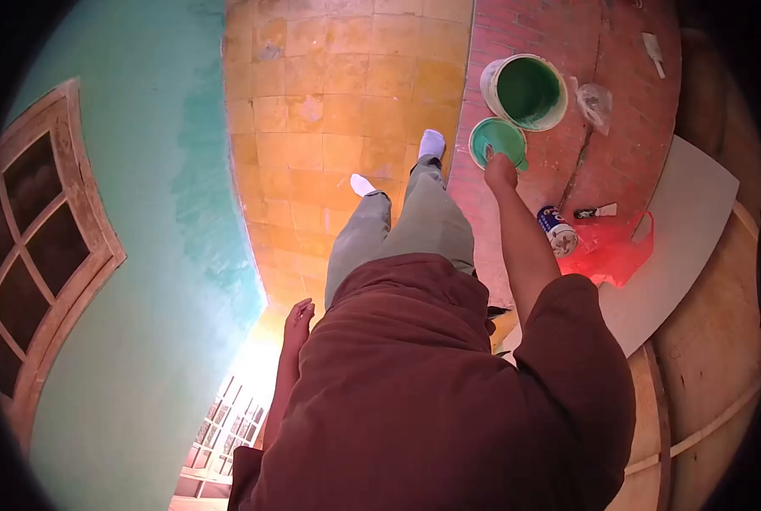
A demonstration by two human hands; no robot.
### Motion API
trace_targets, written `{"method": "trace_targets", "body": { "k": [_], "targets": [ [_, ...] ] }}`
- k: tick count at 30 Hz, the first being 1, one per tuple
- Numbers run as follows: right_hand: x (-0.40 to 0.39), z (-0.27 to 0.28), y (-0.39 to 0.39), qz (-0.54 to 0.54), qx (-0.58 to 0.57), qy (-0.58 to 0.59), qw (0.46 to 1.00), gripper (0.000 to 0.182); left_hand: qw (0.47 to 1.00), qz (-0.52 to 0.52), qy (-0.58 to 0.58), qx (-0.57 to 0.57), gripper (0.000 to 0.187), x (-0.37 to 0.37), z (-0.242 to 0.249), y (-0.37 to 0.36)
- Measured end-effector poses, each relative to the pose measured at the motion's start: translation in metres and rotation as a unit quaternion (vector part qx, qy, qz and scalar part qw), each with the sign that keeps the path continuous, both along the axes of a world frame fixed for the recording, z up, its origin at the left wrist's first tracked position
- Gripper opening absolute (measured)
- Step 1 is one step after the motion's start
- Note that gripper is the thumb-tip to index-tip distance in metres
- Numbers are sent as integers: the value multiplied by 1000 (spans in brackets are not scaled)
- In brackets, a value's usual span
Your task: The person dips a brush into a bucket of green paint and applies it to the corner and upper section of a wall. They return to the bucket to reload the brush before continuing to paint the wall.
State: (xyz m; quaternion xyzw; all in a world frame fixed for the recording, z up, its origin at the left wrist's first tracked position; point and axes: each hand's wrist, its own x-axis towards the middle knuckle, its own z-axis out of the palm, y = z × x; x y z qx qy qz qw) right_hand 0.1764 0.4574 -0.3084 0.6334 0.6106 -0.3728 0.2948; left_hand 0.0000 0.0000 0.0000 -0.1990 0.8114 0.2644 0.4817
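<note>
A: Quick Q: what's to be feared from here?

B: Spillage, prob. The small tub (pixel 474 141) is set on the brick floor (pixel 551 175), right beside the big bucket (pixel 490 83). If its rim is caught by the R hand (pixel 501 173) or the brush (pixel 488 152), green paint (pixel 507 134) could be tipped out.

A: Anything else?

B: Drips, poss., if the brush is lifted out overloaded. Also, the R foot (pixel 432 143) is placed near the tub, so it could be kicked if a step's misjudged. The blue can (pixel 556 228) could be knocked too, b/c it's left near the R forearm (pixel 524 234).

A: And the R arm's pose?

B: Stretched fwd & down, elbow almost straight, hand held at the tub's near edge. The grip is closed round what's taken to be a brush, pointed into the tub; its tip can't be made out.

A: L hand (pixel 299 322)?

B: Hung loosely by the hip, fingers slightly bent; grip's relaxed, nothing seen to be held.
</note>
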Motion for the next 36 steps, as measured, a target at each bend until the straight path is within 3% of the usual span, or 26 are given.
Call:
{"method": "trace_targets", "body": {
  "k": [2, 3, 9, 14, 17, 21, 23, 26, 30, 32, 34, 36],
  "targets": [
    [-5, 3, 5, 14, 0, 1, 1000, 36, 1000, -23, 15, 3, 38, -1, 6, 10],
    [-7, -5, 32, 14, 27, 11, 999, 36, 999, -23, 25, 30, 38, 3, -26, 20],
    [0, -5, 36, 12, 36, 41, 998, 39, 998, -35, 35, 24, 39, 7, -31, 6],
    [27, -10, 58, 8, 77, 19, 997, 33, 998, -1, 26, 53, 39, 8, -37, -3],
    [44, 2, 81, 4, 67, -30, 997, 39, 997, -18, 27, 70, 39, 7, -38, -3],
    [60, -16, 97, -11, 68, -15, 998, 35, 998, -23, 19, 49, 38, 3, -34, 3],
    [60, -30, 98, 33, 71, -2, 997, 33, 998, -55, 22, -2, 38, 0, -27, 16],
    [53, -39, 95, 15, 84, -15, 996, 35, 998, -28, 33, 40, 38, 3, -35, -1],
    [62, -4, 97, 10, 87, -25, 996, 30, 997, -41, 26, 53, 38, 4, -44, -5],
    [98, -17, 95, 72, 163, 126, 976, 28, 998, -14, 27, 53, 38, 7, -56, -11],
    [99, 39, 90, -159, -10, 146, 976, 27, 996, 3, 27, 87, 37, 10, -76, -24],
    [125, 49, 85, -348, -233, 218, 882, 18, 992, 24, 32, 121, 37, 16, -92, -34]
  ]
}}
